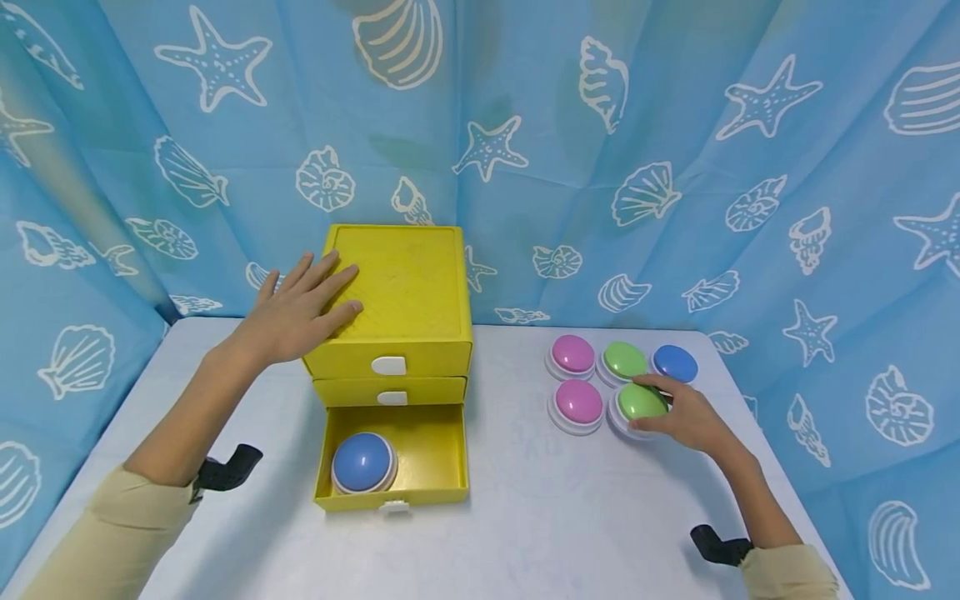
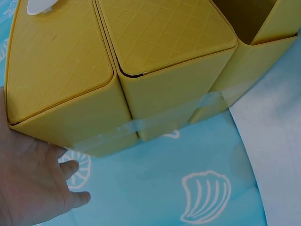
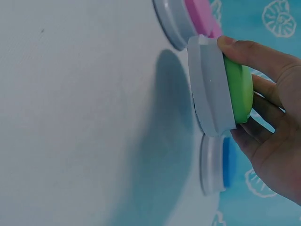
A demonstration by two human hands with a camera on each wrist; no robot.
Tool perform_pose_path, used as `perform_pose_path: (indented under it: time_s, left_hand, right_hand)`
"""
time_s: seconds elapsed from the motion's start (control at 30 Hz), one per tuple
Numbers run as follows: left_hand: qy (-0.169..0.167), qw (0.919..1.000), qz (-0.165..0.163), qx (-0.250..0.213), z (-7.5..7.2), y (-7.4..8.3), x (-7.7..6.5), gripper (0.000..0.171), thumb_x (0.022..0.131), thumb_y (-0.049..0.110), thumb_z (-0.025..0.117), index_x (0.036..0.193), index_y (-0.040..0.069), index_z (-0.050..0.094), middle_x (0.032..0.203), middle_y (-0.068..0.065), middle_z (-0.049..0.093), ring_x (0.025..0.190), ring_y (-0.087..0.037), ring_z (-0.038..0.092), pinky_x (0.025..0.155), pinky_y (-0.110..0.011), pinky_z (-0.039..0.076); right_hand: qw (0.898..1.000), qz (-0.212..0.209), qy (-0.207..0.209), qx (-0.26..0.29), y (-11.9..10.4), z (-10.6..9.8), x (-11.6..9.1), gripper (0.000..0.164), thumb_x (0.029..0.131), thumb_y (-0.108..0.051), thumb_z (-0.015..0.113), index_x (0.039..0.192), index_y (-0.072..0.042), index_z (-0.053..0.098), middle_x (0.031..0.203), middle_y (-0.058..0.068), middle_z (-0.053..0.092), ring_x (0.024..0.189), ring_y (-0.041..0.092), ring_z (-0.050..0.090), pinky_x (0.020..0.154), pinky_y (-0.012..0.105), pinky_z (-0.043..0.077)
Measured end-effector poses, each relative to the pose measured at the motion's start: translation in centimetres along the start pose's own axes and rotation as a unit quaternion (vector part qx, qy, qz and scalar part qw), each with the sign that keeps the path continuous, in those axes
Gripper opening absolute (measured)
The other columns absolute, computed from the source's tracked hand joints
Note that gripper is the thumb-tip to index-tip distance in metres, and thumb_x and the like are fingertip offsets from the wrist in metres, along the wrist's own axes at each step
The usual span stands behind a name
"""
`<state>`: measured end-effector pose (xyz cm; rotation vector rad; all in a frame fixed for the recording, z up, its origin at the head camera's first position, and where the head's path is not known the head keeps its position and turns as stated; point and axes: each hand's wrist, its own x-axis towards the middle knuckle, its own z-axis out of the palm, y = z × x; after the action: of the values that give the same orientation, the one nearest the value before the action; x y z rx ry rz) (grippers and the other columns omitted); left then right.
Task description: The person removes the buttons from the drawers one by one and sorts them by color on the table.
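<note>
My right hand (image 1: 693,421) grips a green push button (image 1: 641,402) with a white base, thumb and fingers on opposite sides of its rim. In the right wrist view, the white base (image 3: 211,87) stands on edge in the picture; whether it touches the table I cannot tell. My left hand (image 1: 296,312) rests with spread fingers on the left edge of the yellow drawer box (image 1: 405,283). The bottom drawer (image 1: 435,458) is pulled out, with a blue push button (image 1: 362,462) at its left side.
Behind the gripped button stand another green button (image 1: 625,360) and a blue one (image 1: 675,363). To their left are two pink buttons, one at the back (image 1: 573,354) and one in front (image 1: 579,402). A blue curtain (image 1: 525,225) with shell prints hangs behind the white table (image 1: 540,517).
</note>
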<state>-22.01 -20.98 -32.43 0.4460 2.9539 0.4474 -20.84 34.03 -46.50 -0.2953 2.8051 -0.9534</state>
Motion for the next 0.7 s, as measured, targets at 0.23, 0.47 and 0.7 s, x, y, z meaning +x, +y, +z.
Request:
perform_pose_path:
  time_s: [0.23, 0.47, 0.7]
  left_hand:
    - [0.003, 1.0000, -0.001, -0.001, 0.1, -0.1, 0.0, 0.075, 0.104, 0.059, 0.030, 0.162, 0.014, 0.015, 0.166, -0.016, 0.001, 0.149, -0.040, -0.010, 0.111, -0.066, -0.011]
    - [0.003, 1.0000, -0.003, 0.000, 0.1, 0.1, 0.1, 0.074, 0.104, 0.059, 0.030, 0.162, 0.014, 0.015, 0.166, -0.016, 0.001, 0.150, -0.039, -0.011, 0.112, -0.067, -0.010]
    - [0.002, 1.0000, -0.003, 0.000, 0.0, 0.1, 0.0, 0.074, 0.104, 0.058, 0.029, 0.162, 0.013, 0.015, 0.166, -0.016, 0.001, 0.149, -0.039, -0.011, 0.111, -0.067, -0.010]
  right_hand:
    - [1.000, 0.011, -0.005, -0.007, 1.2, 1.1, 0.6, 0.068, 0.082, -0.029, 0.084, 0.138, -0.002, 0.055, 0.142, 0.028, 0.048, 0.129, 0.048, 0.042, 0.101, 0.066, 0.038]
    - [1.000, 0.024, -0.006, -0.004, 1.1, 1.4, 0.7, 0.069, 0.083, -0.029, 0.082, 0.139, -0.001, 0.053, 0.142, 0.030, 0.046, 0.130, 0.050, 0.040, 0.101, 0.067, 0.038]
    - [1.000, 0.029, -0.008, 0.009, 1.2, 1.7, 0.9, 0.070, 0.083, -0.028, 0.082, 0.141, -0.001, 0.052, 0.145, 0.030, 0.043, 0.132, 0.050, 0.038, 0.102, 0.067, 0.037]
